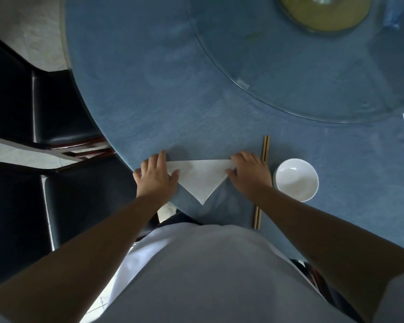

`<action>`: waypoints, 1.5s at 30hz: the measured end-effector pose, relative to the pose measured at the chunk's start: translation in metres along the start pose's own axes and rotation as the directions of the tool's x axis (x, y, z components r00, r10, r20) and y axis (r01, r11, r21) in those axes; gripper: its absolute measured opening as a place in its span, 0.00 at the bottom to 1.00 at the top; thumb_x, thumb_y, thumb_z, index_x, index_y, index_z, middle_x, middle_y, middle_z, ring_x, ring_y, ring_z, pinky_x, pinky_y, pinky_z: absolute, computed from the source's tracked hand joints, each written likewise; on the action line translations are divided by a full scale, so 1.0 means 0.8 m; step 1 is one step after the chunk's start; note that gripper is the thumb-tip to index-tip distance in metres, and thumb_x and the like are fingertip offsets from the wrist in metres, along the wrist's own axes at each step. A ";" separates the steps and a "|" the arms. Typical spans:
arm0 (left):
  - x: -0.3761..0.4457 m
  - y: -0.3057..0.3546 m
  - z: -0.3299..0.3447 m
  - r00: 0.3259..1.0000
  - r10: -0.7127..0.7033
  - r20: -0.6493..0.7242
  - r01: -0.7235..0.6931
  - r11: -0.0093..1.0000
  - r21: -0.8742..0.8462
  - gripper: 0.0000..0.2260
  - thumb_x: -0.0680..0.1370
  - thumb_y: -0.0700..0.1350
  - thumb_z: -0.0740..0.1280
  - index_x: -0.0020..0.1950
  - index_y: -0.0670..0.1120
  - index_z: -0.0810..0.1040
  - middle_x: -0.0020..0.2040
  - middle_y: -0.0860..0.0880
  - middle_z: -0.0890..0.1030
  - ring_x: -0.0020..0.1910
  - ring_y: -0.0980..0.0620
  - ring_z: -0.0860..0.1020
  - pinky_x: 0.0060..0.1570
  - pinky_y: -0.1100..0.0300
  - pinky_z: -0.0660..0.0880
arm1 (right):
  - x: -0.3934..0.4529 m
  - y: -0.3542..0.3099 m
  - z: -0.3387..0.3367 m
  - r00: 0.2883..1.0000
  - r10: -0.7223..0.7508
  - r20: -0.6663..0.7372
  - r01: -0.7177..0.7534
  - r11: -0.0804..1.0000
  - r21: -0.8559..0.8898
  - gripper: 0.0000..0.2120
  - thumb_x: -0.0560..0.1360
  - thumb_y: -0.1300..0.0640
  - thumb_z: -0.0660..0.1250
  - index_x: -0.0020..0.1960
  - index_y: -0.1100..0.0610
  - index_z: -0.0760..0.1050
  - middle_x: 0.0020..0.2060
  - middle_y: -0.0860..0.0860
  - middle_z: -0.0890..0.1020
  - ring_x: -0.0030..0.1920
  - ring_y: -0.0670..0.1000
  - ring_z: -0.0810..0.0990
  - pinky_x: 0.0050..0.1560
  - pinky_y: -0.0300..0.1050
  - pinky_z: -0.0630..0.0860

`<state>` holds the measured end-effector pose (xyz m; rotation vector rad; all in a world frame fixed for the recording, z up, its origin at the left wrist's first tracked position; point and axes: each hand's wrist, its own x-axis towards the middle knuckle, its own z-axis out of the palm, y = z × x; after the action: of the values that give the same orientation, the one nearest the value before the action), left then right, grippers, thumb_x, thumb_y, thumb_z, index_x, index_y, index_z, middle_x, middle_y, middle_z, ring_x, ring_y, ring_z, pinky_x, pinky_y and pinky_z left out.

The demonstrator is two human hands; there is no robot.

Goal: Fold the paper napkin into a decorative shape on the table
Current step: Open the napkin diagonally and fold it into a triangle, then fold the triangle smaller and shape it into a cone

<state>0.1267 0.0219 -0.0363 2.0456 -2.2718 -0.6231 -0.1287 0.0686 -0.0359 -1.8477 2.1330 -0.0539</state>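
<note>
White paper napkin lies low in the frame's centre on the blue table, folded into a triangle, apex pointing down-frame. Left hand rests flat, fingers spread, on its left corner; right hand presses its right corner, fingers slightly curled. Neither hand grasps anything. Chopsticks and white bowl sit to the right.
</note>
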 end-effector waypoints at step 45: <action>0.117 0.041 -0.044 0.972 -0.012 0.235 0.177 0.692 -0.700 0.11 0.72 0.52 0.66 0.38 0.44 0.77 0.31 0.50 0.75 0.34 0.53 0.73 0.40 0.54 0.73 | -0.018 -0.023 -0.014 0.907 -0.021 0.421 -0.203 0.853 0.481 0.06 0.73 0.58 0.69 0.40 0.59 0.77 0.32 0.52 0.75 0.34 0.47 0.71 0.34 0.41 0.64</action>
<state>0.0924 -0.0755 -0.0166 1.7296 -1.5705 -1.5170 -0.1124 0.0772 -0.0178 -1.2992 1.6934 -0.1789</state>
